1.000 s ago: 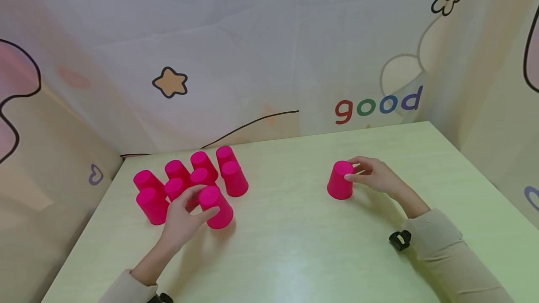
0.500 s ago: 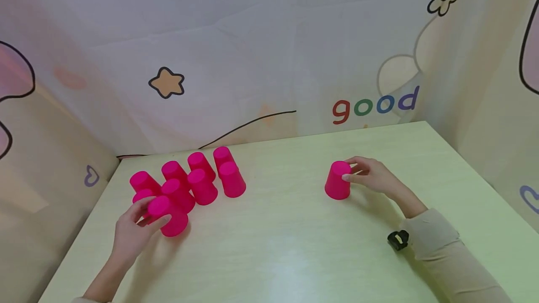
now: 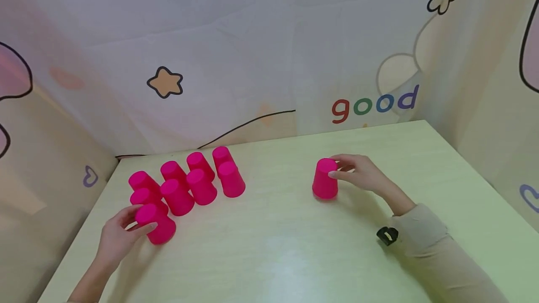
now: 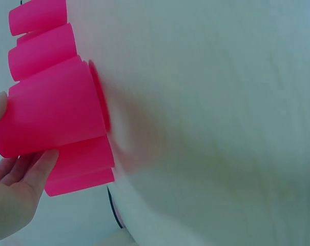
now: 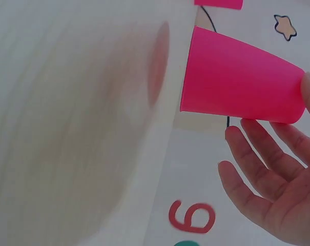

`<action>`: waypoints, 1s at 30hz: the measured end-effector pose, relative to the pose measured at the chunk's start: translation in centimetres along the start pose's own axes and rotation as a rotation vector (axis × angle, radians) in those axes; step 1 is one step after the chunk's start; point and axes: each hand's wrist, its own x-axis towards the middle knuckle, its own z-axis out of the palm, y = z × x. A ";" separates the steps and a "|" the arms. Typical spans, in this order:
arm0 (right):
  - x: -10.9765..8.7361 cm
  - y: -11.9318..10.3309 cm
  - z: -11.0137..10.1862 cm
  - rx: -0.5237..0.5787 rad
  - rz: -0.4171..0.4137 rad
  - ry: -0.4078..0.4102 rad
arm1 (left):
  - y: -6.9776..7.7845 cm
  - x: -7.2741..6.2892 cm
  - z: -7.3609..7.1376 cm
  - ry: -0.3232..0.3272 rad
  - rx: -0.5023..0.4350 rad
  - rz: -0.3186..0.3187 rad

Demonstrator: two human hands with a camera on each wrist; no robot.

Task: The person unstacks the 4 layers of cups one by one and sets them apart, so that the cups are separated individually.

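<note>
Upside-down pink plastic cups (image 3: 202,186) stand in two rows at the table's left. At the front left of these rows, my left hand (image 3: 119,235) grips one pink cup (image 3: 161,229) between thumb and fingers, its mouth facing down. That cup (image 4: 52,110) overlaps the others in the left wrist view, close over the tabletop. Right of the middle, my right hand (image 3: 358,172) pinches another pink cup (image 3: 325,182) near its narrow end. In the right wrist view a gap shows between this cup's (image 5: 239,77) rim and its reflection on the table.
The pale wooden table (image 3: 278,242) meets a printed cloth backdrop (image 3: 248,69) at its far edge. More cloth hangs along the left and right sides. A small black clip (image 3: 387,236) hangs by the right sleeve (image 3: 423,230).
My left hand has carried its cup left and nearer me, to the front of the rows. The right hand stayed still at first, then moved a little left with its cup.
</note>
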 end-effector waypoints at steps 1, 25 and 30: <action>0.2 -0.3 0.2 0.004 -0.014 -0.001 | -0.1 0.0 0.0 -0.002 0.009 -0.008; 4.3 -8.3 7.2 0.112 -0.240 -0.117 | 0.2 0.4 -0.8 -0.092 0.133 0.046; 5.3 -9.4 9.3 0.115 -0.273 -0.148 | 0.1 0.4 -0.9 -0.089 0.129 0.040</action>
